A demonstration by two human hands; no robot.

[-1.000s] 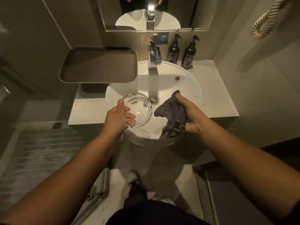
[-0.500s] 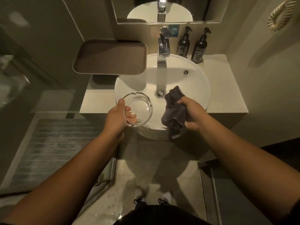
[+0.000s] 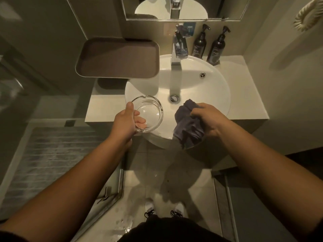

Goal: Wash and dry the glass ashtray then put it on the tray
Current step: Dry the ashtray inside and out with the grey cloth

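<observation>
- The person stands in front of a round white basin [image 3: 216, 95] that sits on a pale counter [image 3: 104, 107]
- The left hand [image 3: 125, 122] is closed around the near side of the glass ashtray [image 3: 148, 113]; the thumb lies over the rim and the fingers show through the glass from below
- The ashtray is held in the air above the left front edge of the basin, with its open side up and a notch in its far rim
- The right hand [image 3: 207, 117] is closed on a dark grey cloth [image 3: 187, 124], which is bunched in the fist and hangs down over the front edge of the basin
- Ashtray and cloth are near each other but do not touch
- The brown tray [image 3: 118, 57] stands behind and to the left, partly over the basin's edge, well apart from the ashtray
- A chrome tap [image 3: 179, 46] rises at the back of the basin, and the drain [image 3: 174, 99] is between the two hands, a little further back
- Two dark pump bottles [image 3: 208, 44] stand beside the tap, against the wall
</observation>
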